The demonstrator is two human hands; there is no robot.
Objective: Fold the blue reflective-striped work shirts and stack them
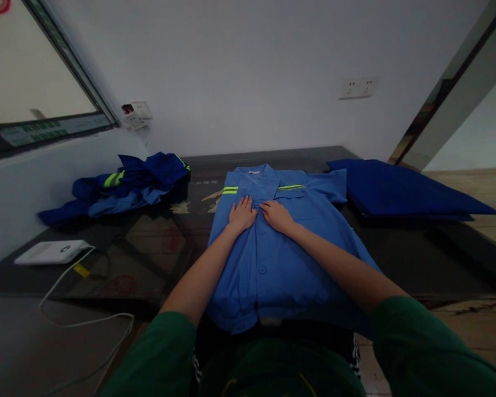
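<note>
A light blue short-sleeved work shirt (314, 259) lies front up on the dark table, its collar at the far end and its lower hem hanging over the near edge. Yellow-green stripes cross its chest, and buttons run down the front. My left hand (242, 214) rests flat on the chest, left of the button strip, fingers stretched out. Just across the strip, my right hand (276, 216) has its fingers bent in and pinching the fabric at the button strip. The fingertips of both hands are close together.
Crumpled dark blue clothing (140, 179) with yellow-green stripes lies at the left. A folded dark blue cloth stack (400, 190) sits at the right. A white power bank (53, 252) with a cable (66, 270) is on the table's (149, 242) left end. A wall stands behind.
</note>
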